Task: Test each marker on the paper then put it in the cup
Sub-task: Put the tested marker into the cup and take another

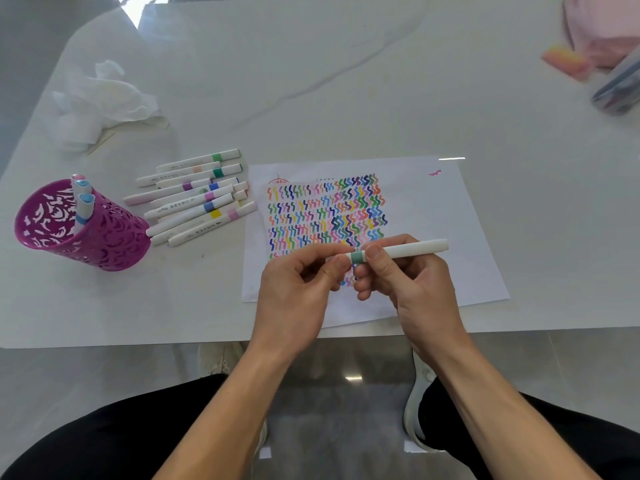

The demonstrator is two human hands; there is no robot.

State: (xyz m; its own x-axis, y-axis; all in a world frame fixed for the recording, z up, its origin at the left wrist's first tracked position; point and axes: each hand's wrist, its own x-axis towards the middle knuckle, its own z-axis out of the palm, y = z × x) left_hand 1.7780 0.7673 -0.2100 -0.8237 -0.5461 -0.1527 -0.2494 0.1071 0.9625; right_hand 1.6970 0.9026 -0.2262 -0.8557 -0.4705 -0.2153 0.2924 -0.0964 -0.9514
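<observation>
Two hands: both are gripping one white marker with a grey-green band point(408, 250), holding it level above the near part of the paper.
Left hand point(294, 289): its thumb and forefinger are pinching the marker's left end, just beside the band, and are hiding the tip.
Right hand point(415, 282): its thumb and fingers are curling round the barrel just right of the band; the rest of the barrel is sticking out to the right.
Paper: the white sheet point(450, 220) is lying flat at the near edge of the white marble-look table point(346, 81), carrying rows of coloured squiggles; the hands are covering the lowest rows.
Cup: the magenta cut-out plastic cup point(100, 237) is standing well left of the paper, with blue- and pink-capped markers point(83, 199) sticking up inside.
Loose markers: a pile of white markers with coloured bands point(197, 199) is lying between cup and paper.
Around: a crumpled white tissue point(104, 102) is sitting beyond the pile; a blurred clear pouch point(616, 88) is lying at the far right.
</observation>
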